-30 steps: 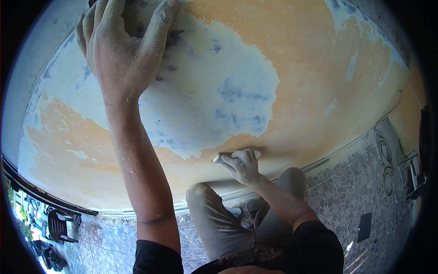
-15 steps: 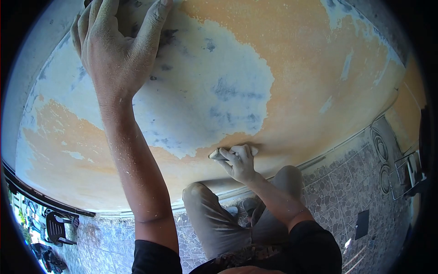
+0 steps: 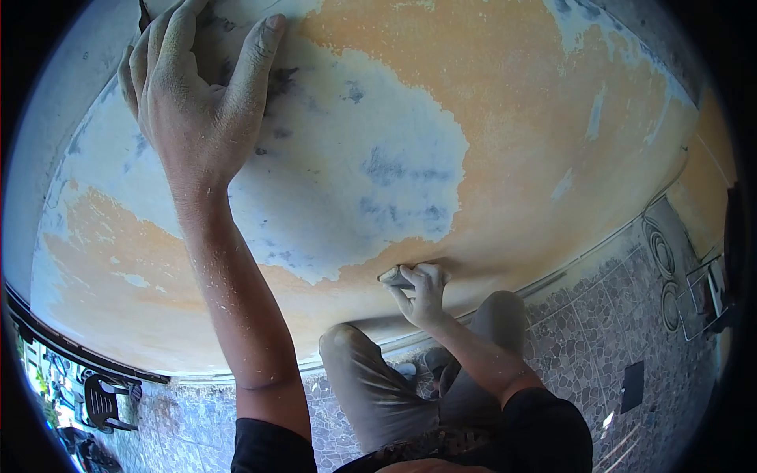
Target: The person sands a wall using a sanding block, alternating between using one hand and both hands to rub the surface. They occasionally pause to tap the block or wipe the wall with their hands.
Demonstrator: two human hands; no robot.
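Note:
My left hand (image 3: pixel 193 110) rests on the wall at the upper left, fingers stretched and thumb spread, with dust coating the skin. Part of its fingertips is cut off by the top of the view. Low on the wall, my right hand (image 3: pixel 424 296) is closed around a small dusty sanding block (image 3: pixel 394 277), one end of which sticks out to the left. The block lies against the wall just under a large pale patch (image 3: pixel 339 189) with ragged edges and dark smudges. Orange-yellow paint (image 3: pixel 520 150) surrounds this patch.
My bent knees (image 3: pixel 347 343) are close to the wall's foot. Stone-patterned tiles (image 3: pixel 583 339) cover the floor. A black chair (image 3: pixel 106 402) stands at lower left. On the right are coiled hose or cable (image 3: pixel 658 252), a metal frame (image 3: pixel 702 292) and a dark flat piece (image 3: pixel 632 387).
My right hand has slid a little to the right along the wall with the sanding block. My left hand stays spread on the wall, and the view has shifted slightly.

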